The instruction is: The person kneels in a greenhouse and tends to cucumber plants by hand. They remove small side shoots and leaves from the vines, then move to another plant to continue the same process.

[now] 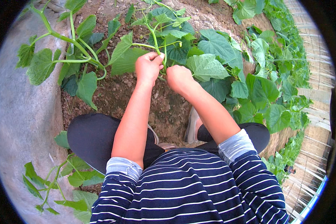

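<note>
In front of me stands a cucumber vine with a light green stem (154, 37), curling tendrils and broad leaves. My left hand (147, 67) pinches that stem between thumb and fingers, low on the plant. Just to its right, my right hand (180, 78) is curled near the stem's lower part, knuckles up. Its fingertips are hidden, so what it grips cannot be seen. A large leaf (207, 67) lies beside my right hand, and another leaf (128, 60) spreads to the left of my left hand.
A second vine (91, 57) leans over the pale wall or sheet (25, 103) at left, near a thin string. Brown soil (168, 112) lies between my shoes. Dense vine rows (268, 92) run along the right. Another small vine (56, 182) grows by my left knee.
</note>
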`<state>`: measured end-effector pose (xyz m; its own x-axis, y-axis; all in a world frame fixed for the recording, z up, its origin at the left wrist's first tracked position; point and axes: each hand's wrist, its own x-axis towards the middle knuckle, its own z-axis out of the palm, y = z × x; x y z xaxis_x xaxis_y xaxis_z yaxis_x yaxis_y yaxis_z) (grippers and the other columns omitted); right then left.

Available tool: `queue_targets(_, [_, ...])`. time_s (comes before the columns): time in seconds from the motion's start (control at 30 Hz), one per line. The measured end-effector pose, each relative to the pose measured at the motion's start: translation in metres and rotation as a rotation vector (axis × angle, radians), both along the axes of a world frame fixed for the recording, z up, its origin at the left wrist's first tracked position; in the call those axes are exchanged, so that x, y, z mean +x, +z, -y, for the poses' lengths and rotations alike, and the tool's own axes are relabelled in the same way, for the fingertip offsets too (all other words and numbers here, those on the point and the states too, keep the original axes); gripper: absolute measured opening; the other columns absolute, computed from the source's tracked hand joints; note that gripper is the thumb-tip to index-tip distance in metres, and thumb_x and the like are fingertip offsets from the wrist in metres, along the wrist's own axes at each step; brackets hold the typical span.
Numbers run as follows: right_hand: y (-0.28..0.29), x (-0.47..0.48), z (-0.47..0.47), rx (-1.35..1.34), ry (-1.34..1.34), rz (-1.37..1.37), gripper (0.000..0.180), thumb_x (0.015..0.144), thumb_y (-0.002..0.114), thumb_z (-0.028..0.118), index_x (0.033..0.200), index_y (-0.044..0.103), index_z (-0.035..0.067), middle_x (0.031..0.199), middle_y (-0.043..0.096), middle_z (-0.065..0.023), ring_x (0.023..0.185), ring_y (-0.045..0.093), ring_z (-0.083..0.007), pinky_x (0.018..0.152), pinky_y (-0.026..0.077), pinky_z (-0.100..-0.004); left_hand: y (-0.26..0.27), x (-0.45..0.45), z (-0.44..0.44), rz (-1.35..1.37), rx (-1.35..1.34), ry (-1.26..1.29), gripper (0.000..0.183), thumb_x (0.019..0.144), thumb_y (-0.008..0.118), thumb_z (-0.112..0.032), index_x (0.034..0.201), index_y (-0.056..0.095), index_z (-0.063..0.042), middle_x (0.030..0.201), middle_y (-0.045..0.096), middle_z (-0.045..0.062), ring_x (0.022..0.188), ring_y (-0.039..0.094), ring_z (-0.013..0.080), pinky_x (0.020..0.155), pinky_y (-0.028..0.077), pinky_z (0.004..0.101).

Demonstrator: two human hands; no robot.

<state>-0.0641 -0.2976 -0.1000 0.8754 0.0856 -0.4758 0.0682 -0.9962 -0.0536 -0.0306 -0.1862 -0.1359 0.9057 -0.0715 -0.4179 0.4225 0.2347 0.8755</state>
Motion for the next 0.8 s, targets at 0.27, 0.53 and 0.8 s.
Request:
queue_targets(0.27, [-0.023,-0.015,0.025,0.312,0.155,0.334,0.011,0.080,0.050,0.014,0.077,0.054,0.005,0.072,0.060,-0.0156,0.069,0.062,-0.0357,0.062,0.049,-0.0465,0.001,0.002,-0.006,0.002,0.010,0.066,0.015,0.083,0.067,-0.015,0.085,0.066,0.000,0.077,0.061,0.002,0.069,0.056,0.0084,0.061,0.050,0.0230])
queue_targets(0.53, [-0.008,-0.022,0.004,0.810,-0.445,0.195,0.015,0.087,0.053,0.019,0.081,0.057,0.006,0.061,0.055,-0.0057,0.052,0.055,-0.0204,0.048,0.042,-0.0329,-0.001,0.001,-0.005,0.007,-0.018,0.126,0.015,0.083,0.067,-0.013,0.089,0.066,0.001,0.081,0.063,0.003,0.072,0.057,0.0096,0.062,0.052,0.0234])
queue_targets(0.8, [-0.104,-0.060,0.040,1.131,-0.915,-0.452,0.019,0.087,0.055,0.012,0.104,0.058,0.006,0.070,0.055,0.0021,0.054,0.047,-0.0077,0.048,0.036,-0.0211,0.001,0.003,-0.018,-0.085,-0.068,0.240,0.019,0.086,0.064,-0.013,0.096,0.063,0.003,0.090,0.064,0.007,0.077,0.058,0.0133,0.070,0.055,0.0273])
